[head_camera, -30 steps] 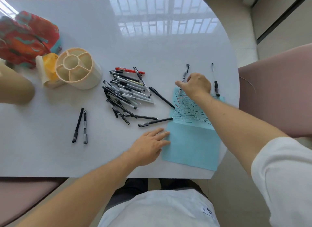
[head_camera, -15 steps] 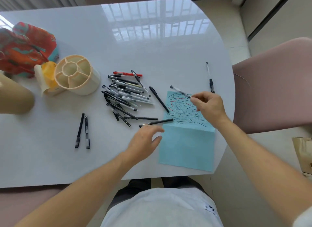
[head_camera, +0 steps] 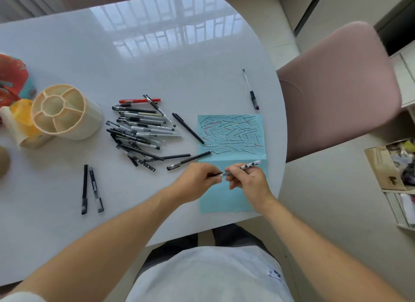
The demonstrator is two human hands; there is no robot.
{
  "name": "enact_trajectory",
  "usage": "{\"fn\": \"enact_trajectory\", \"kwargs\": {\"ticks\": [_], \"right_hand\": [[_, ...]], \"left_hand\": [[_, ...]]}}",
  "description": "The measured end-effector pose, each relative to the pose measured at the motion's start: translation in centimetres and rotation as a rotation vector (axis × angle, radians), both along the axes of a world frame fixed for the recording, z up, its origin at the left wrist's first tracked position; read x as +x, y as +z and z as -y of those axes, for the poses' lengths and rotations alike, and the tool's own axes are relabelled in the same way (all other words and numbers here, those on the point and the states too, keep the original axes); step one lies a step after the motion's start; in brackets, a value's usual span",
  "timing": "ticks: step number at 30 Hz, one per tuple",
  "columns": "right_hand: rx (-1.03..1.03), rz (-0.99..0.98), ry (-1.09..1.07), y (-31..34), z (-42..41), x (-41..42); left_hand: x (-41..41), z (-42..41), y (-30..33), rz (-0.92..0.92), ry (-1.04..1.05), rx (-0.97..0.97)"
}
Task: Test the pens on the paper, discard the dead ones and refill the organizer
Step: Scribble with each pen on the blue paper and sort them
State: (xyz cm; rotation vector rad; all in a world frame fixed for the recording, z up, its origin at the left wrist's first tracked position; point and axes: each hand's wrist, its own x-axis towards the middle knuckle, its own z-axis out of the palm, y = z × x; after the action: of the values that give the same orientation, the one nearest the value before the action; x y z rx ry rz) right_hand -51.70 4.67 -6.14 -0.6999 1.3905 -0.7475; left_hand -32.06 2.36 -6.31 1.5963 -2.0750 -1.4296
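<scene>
Since the earlier frames both hands have come together over the lower half of the blue paper [head_camera: 233,196], the right bringing in a pen picked from the far side. At far left the cream organizer [head_camera: 67,113] stands unfilled, with two pens [head_camera: 91,189] set apart below it and the main pile of pens [head_camera: 141,131] to its right. The left hand [head_camera: 197,180] pinches the dark end of the patterned pen [head_camera: 244,166], seemingly its cap; the right hand [head_camera: 249,180] curls round the barrel. The step looks like uncapping; next, the tip must meet a bare patch below the scribbles.
</scene>
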Motion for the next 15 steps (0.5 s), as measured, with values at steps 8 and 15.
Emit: {"fn": "enact_trajectory", "kwargs": {"ticks": [8,15], "right_hand": [[-0.123,-0.269,-0.245,-1.0,3.2,-4.8],[-0.322,-0.516,0.054,-2.6,2.6,-2.2]], "left_hand": [[2.7,-0.1,-1.6,0.226,0.042,-0.311],[0.7,0.1,-2.6,0.178,-0.164,-0.406]]}}
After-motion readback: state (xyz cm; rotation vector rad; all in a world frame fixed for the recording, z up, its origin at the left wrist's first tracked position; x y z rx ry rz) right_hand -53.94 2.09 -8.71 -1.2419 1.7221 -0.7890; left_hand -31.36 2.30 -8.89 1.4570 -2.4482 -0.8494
